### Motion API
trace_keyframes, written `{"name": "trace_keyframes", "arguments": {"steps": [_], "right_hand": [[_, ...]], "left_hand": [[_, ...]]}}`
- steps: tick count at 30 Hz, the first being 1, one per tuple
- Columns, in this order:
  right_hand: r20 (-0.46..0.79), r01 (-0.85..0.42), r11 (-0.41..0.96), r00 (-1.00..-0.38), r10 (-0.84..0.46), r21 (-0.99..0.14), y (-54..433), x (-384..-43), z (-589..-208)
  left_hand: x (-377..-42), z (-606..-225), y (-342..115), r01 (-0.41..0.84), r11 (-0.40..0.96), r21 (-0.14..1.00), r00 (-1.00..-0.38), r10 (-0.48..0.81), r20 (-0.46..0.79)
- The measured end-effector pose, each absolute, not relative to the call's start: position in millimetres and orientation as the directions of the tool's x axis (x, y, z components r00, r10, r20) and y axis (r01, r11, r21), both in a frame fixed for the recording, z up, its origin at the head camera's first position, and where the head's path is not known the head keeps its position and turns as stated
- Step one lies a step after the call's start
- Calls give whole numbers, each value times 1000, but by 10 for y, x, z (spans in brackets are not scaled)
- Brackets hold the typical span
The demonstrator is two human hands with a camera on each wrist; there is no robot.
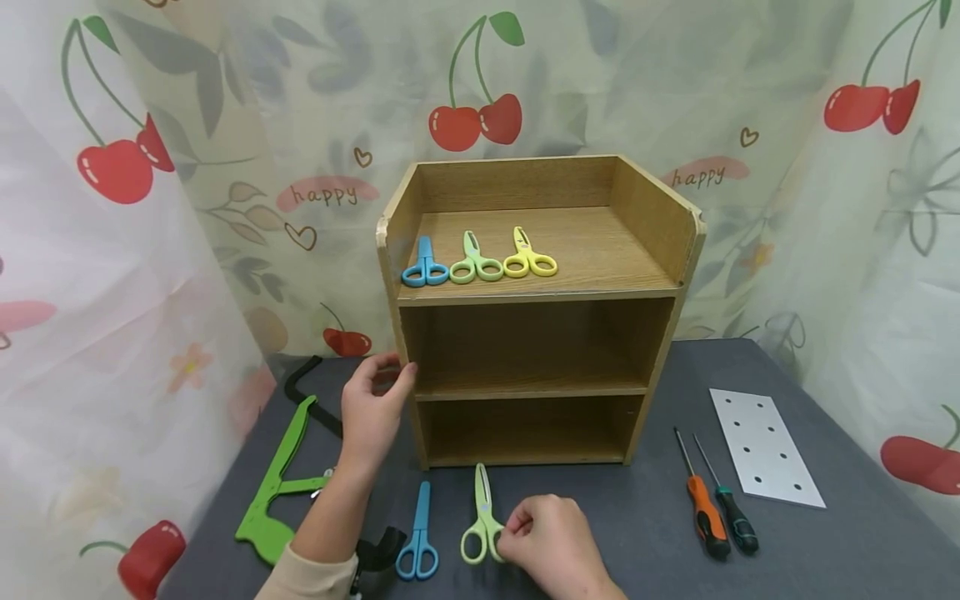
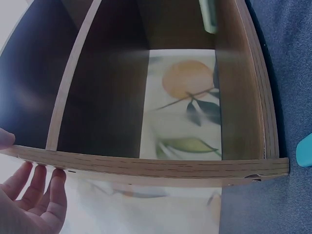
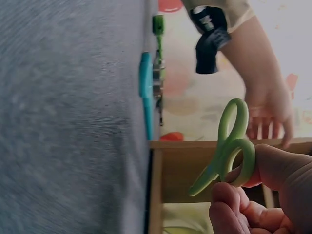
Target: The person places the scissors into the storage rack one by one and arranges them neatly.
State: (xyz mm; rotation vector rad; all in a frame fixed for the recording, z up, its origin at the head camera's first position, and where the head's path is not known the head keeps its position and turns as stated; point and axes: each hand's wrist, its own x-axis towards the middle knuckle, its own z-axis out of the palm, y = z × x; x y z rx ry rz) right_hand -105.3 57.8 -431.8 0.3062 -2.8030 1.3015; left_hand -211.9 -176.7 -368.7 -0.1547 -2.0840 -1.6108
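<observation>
My left hand [image 1: 371, 417] holds the left side panel of a small wooden shelf unit [image 1: 517, 185], about halfway up. In the left wrist view its thumb [image 2: 6, 139] is at the inner side of the panel edge and the fingers bear on the outer side. My right hand [image 1: 555, 533] pinches one handle loop of light green scissors [image 1: 483, 500] between thumb and fingertips, in front of the shelf unit. The blades point toward the unit. Left of them on the table lie blue scissors [image 1: 421, 521].
Blue scissors [image 1: 425, 265], green scissors [image 1: 476, 260] and yellow scissors [image 1: 528, 255] lie in a row on the top shelf. A green-handled tool [image 1: 273, 492] with a black bar lies left. Rightward are an orange screwdriver [image 1: 704, 508], a green-black screwdriver [image 1: 735, 518] and a perforated white plate [image 1: 767, 450].
</observation>
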Motion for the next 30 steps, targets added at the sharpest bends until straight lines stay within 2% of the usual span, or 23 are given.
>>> {"name": "trace_keyframes", "arguments": {"steps": [5, 12, 30], "right_hand": [[88, -174, 624, -982, -167, -762, 625, -983, -4191], [139, -209, 619, -977, -160, -757, 680, -896, -4024], [151, -179, 633, -984, -98, -753, 823, -675, -3570]], "left_hand": [[-2121, -3685, -1764, 378, 293, 878, -870, -210, 445], [-2121, -3691, -1775, 376, 291, 880, -872, -211, 442], [-2144, -3702, -1778, 391, 288, 874, -867, -204, 455]]}}
